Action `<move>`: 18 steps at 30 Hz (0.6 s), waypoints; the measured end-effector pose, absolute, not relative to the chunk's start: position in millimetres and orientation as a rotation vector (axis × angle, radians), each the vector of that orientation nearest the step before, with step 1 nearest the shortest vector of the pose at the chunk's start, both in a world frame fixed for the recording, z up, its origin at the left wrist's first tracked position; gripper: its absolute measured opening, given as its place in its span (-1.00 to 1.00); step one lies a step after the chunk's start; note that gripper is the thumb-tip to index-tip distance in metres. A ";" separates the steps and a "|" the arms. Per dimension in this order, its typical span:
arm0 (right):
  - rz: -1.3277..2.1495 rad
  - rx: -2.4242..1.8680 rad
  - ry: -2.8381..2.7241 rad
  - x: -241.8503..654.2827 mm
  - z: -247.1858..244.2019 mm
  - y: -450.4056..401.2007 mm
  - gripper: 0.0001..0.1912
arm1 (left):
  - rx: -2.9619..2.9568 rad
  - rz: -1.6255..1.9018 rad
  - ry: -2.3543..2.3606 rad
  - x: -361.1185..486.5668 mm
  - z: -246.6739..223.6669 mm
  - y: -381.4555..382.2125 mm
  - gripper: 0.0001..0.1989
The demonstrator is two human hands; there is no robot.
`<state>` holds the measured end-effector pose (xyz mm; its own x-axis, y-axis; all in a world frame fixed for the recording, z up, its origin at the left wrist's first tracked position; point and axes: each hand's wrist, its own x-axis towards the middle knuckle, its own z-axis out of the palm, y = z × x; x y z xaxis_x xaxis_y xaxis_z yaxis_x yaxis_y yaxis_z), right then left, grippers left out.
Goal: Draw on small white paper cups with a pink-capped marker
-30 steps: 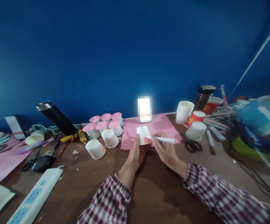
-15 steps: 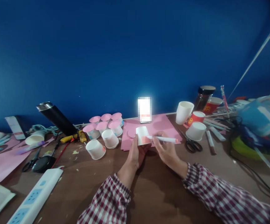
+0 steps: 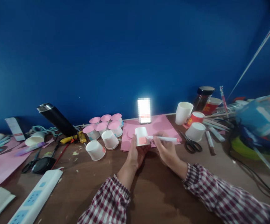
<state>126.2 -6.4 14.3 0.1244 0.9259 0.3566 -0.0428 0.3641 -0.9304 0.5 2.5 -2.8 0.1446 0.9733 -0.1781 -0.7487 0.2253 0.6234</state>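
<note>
My left hand (image 3: 134, 155) is closed around a white paper cup (image 3: 140, 133), its fingers partly hidden behind and under it. An orange-pink patch of colour covers the lower right of the cup's side. Between the fingers of my right hand (image 3: 167, 151) is a white marker pen (image 3: 169, 139) with a pinkish end, lying nearly level. The pen's left end points at the coloured patch; whether it touches cannot be made out. Left of my hands are two plain white cups (image 3: 110, 139), and behind them several cups with pink tops (image 3: 101, 126).
Pink paper sheets (image 3: 159, 123) lie behind my hands beneath a glowing phone (image 3: 144, 111). Black scissors (image 3: 193, 146), white cups (image 3: 195, 131) and loose markers (image 3: 209, 139) are on the right. A power strip (image 3: 38, 194), black flask (image 3: 57, 119) and glue gun (image 3: 73, 137) are on the left.
The cup in my left hand has turned a little, and its coloured patch looks broader and further left. The pen has shifted slightly; both hands keep their hold.
</note>
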 end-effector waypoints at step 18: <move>0.877 -0.963 -1.260 125.6 15.4 -7.8 -0.73 | 0.482 1.287 0.600 1.5 -4.6 3.3 -0.53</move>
